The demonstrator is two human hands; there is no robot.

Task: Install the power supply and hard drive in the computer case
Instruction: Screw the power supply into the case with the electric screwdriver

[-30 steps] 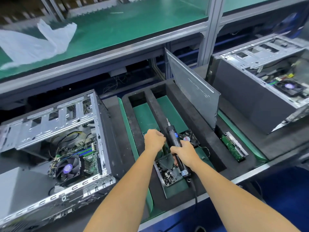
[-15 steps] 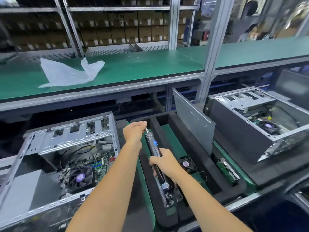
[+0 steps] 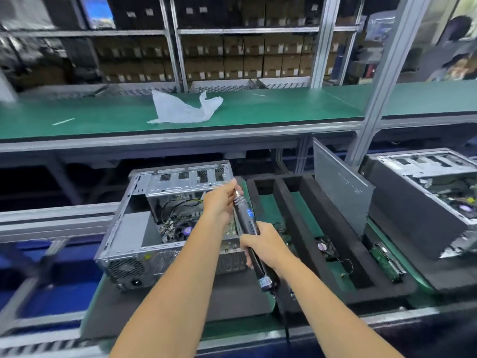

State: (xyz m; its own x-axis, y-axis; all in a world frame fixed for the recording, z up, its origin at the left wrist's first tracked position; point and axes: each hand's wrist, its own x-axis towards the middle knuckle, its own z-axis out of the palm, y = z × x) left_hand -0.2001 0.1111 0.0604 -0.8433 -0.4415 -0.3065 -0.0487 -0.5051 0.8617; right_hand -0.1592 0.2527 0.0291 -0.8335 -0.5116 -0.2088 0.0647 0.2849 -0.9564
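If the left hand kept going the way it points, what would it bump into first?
Probably the top metal frame of the open computer case, lying just beyond the left hand, which pinches the electric screwdriver tip. Depth is hard to judge; it might pass above the frame.

**Even overhead light, smeared edges**

Lit brightly and evenly from above, with soft pale sheen along the green shelf [image 3: 284, 107] and only faint shadows. Darker beneath that shelf and in the blue lower left corner. Heavily motion-blurred at the left edge and along the bottom; boxes [image 3: 232, 60] at the back soft and indistinct. Sharper at centre, around the computer case [image 3: 144, 228]. Bowed by the wide-angle lens, uprights leaning outward near the right edge.
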